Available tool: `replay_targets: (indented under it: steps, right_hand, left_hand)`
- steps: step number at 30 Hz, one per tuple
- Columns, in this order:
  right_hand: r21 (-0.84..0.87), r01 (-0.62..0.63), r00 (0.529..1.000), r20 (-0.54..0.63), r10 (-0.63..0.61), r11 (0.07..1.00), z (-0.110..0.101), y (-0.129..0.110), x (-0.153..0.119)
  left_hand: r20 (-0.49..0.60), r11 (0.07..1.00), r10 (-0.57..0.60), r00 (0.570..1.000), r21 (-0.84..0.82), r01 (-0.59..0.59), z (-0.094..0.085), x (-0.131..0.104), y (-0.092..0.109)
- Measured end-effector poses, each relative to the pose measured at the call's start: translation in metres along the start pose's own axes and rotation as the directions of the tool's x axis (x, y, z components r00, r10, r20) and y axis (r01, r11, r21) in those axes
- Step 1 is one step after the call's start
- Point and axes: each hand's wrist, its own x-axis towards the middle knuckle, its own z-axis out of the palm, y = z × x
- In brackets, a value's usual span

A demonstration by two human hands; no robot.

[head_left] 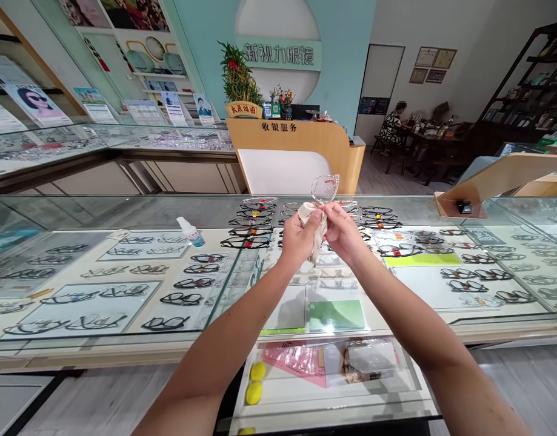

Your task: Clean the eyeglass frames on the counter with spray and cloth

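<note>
Closest is an open drawer [305, 404] with a pink bag [294, 362], yellow round things [254, 392] and clear packs [371, 357] in it. Past it is a long glass case [230, 272], with a green card [337, 315] straight ahead. The two arms reach out over the case. The left hand [299, 237] is closed tight on a pale cloth [319, 242], and the end of the cloth hangs down. The right hand [344, 233] is just beside it, with its fingers pinched on the low edge of the clear glasses [324, 189], where the cloth meets them. The clear glasses are held up over the far part of the case, with one round lens showing well. The hands hide the rest. Rows of dark glasses [250, 231] sit on both sides of the hands, and more lie to the left and right. A small white bottle [190, 232] with blue in it is on the case, to the left. Farther off is a wood and white desk [346, 151] with a green plant [237, 75] on it. Far back on the right, a person [390, 130] sits by a dark table [428, 138].
</note>
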Motion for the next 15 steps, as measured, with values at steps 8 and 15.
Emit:
replay_targets:
  steps: [8, 15]
  right_hand:
    - [0.018, -0.094, 0.996, 0.003, 0.094, 0.995, -0.008, -0.008, 0.003]
    - [-0.119, -0.024, 0.998, -0.062, 0.016, 0.993, 0.0, -0.012, -0.001]
  left_hand:
    - [0.224, 0.874, -0.388, 0.894, -0.219, 0.434, -0.017, 0.016, -0.007]
    - [0.238, 0.679, -0.537, 0.809, -0.447, 0.583, -0.019, 0.021, -0.002]
